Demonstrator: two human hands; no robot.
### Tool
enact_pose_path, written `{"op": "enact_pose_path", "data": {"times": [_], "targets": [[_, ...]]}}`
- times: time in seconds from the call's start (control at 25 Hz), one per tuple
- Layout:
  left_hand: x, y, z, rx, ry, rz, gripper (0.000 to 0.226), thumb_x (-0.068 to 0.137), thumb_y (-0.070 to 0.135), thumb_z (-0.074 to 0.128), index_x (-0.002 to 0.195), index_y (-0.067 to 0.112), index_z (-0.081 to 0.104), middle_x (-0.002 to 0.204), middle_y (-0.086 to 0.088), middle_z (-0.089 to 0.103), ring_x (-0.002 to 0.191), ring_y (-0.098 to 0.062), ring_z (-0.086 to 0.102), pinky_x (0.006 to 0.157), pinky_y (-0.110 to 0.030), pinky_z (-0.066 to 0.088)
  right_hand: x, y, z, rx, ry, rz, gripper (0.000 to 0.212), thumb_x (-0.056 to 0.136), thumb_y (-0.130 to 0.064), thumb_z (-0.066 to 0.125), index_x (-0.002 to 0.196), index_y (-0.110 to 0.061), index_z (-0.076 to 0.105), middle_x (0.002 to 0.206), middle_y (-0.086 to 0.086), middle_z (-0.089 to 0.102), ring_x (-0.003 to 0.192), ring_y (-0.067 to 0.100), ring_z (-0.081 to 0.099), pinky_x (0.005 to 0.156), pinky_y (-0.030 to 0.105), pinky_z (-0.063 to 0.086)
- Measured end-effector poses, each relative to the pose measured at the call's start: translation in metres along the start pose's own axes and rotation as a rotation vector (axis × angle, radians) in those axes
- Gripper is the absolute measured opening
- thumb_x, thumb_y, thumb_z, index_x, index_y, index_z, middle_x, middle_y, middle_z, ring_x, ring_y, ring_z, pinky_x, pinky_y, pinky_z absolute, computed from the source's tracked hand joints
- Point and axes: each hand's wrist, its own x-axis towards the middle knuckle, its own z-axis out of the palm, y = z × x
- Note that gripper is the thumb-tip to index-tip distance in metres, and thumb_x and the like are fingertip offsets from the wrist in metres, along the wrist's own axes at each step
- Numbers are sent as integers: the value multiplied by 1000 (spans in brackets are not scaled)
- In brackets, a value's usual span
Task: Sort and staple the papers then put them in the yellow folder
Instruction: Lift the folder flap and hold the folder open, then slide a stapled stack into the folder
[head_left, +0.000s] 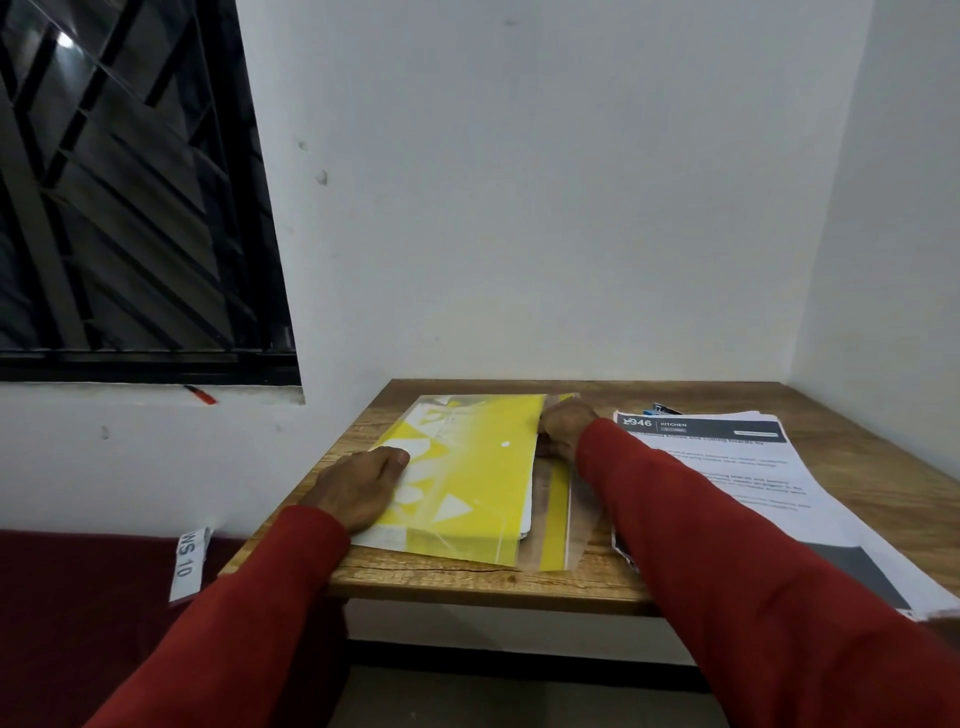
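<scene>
Head view, the only one: yellow folder (467, 467) lies flat on the left half of the wooden counter (597, 587), long side running away from the person, white sheet edges showing at its right lip, so some papers look to be inside already. Left hand (358, 488) rests palm-down on the folder's near-left corner, flat, grip on nothing, just pinning. Right hand (566, 428) is at the folder's far-right edge, fingers curled at the lip; grip looks narrow, likely pinching the cover or the sheets under it, cannot tell which. A clear flap with a yellow strip (553, 514) sticks out along the right side, lying on the counter. Paper stack (753, 483) sits to the right, partly under the right sleeve, top sheet printed with a dark header, edges fanned and loose. Something blue and black (658, 408) peeks out behind the stack, maybe the stapler, too hidden to say. Judgement: step in hand is opening or closing the folder at its right edge; the stack looks not yet filed. To do it well: keep the left palm down so the folder doesn't slide, lift only the top cover, square sheets against the spine before closing, keep the sleeve from dragging the loose stack off the counter's near edge.
</scene>
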Motion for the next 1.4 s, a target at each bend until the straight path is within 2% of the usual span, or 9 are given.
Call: {"op": "enact_pose_path", "data": {"times": [0.16,0.24,0.36,0.52,0.8,0.92,1.04,1.24,1.4], "targets": [[-2,0,0,-36,16,-2,49,96,63,26,122,37,59,129,2,63,120,-23,55,105,-45,39,-28,-17,-20,-210,-117,-58,18,94,7,44,95,1,60,76,16,68,59,26,68,62,39,62],[-6,6,-2,-3,112,34,39,99,53,38,126,34,60,139,3,57,129,-21,50,109,-41,35,-42,-31,-52,-425,78,-187,8,90,2,58,95,1,64,80,18,66,61,27,64,62,36,59],[-18,30,-4,47,296,140,32,96,50,51,120,34,65,131,11,61,124,-17,54,106,-39,35,-58,-33,-127,-805,401,-246,35,83,-24,74,112,-6,67,112,15,66,99,29,64,87,33,51],[-29,90,13,-88,134,256,34,90,57,56,106,32,71,94,16,68,99,-12,60,88,-35,50,-77,-1,-223,-1175,477,15,69,80,-55,71,134,-15,56,139,10,57,127,31,53,105,36,42],[-46,194,64,-72,-115,386,46,89,60,46,105,28,74,101,1,69,99,-20,62,88,-40,51,-72,32,-277,-805,424,54,48,63,-24,92,97,2,70,103,17,72,92,31,67,82,33,49],[-52,195,64,56,64,321,42,94,56,45,119,31,68,118,0,62,112,-23,58,93,-40,48,-82,27,-277,-618,388,37,47,54,-10,94,93,1,70,98,14,70,85,24,65,82,30,50],[-52,174,40,241,136,139,51,92,63,44,132,33,56,134,-1,50,122,-26,50,93,-42,46,-106,15,-270,-494,391,-86,17,83,5,71,91,-7,63,91,12,65,68,17,64,62,21,49],[-51,150,19,337,-75,-25,66,81,75,50,133,33,53,139,-1,45,127,-28,46,93,-43,43,-119,-10,-279,-380,432,-187,17,97,-22,61,105,-11,50,93,14,63,76,28,62,68,37,51],[-53,149,14,312,1,2,42,87,56,55,116,27,62,124,-5,58,112,-28,57,86,-38,45,-124,-33,-273,-278,496,-330,21,97,-18,60,115,-10,49,97,15,62,66,20,57,56,30,46]]}}
